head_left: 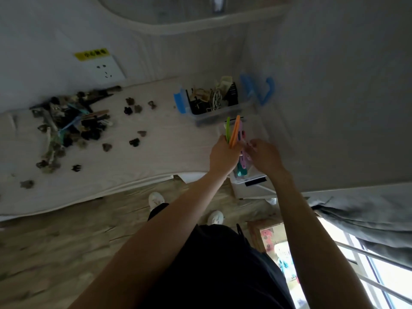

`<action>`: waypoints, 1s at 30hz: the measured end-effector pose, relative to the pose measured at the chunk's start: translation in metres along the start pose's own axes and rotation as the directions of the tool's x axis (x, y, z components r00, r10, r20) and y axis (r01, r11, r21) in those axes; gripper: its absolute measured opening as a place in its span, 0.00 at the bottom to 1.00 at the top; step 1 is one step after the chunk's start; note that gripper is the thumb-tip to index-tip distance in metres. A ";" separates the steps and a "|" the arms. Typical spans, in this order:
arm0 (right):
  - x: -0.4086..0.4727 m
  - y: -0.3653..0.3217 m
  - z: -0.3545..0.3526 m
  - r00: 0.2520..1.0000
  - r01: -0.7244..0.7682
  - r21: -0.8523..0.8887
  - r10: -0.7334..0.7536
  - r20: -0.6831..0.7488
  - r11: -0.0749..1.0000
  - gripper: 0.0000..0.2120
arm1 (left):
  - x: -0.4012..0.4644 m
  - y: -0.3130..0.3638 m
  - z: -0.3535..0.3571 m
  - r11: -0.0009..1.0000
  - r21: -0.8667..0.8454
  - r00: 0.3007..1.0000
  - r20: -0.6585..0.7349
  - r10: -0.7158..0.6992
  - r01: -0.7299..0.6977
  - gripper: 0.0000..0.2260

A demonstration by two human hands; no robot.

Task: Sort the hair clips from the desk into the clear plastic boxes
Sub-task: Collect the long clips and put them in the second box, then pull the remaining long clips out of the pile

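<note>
spanning pale wood desk; clips pile; wall socket

Beside the far clear box of clips, long orange and green clips are gripped by the left hand, while the right hand is held just right of them.

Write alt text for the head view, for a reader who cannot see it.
A person's left hand grips a bunch of long coloured hair clips over a clear box at the desk's right end, the right hand beside it. Behind sits a blue-latched box of clips; a dark pile of clips lies to the left.
</note>
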State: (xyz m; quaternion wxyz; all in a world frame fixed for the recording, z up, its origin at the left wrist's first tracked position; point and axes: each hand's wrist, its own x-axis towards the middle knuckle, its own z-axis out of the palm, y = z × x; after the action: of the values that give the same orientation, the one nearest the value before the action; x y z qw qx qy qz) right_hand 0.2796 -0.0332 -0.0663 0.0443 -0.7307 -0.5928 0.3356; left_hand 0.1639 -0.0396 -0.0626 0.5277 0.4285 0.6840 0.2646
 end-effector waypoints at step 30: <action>0.002 -0.166 0.106 0.716 0.694 -0.066 -0.677 0.170 0.717 0.15 | -0.004 -0.128 -0.254 0.883 0.467 0.863 -0.467 0.195 0.053 0.10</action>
State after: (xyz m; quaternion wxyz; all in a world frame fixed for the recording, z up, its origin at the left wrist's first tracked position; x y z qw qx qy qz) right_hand 0.0831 -0.0180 -0.0719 0.0801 -0.4358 -0.8428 0.3055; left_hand -0.1164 -0.0835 -0.0875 0.2036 0.4841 0.8234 0.2148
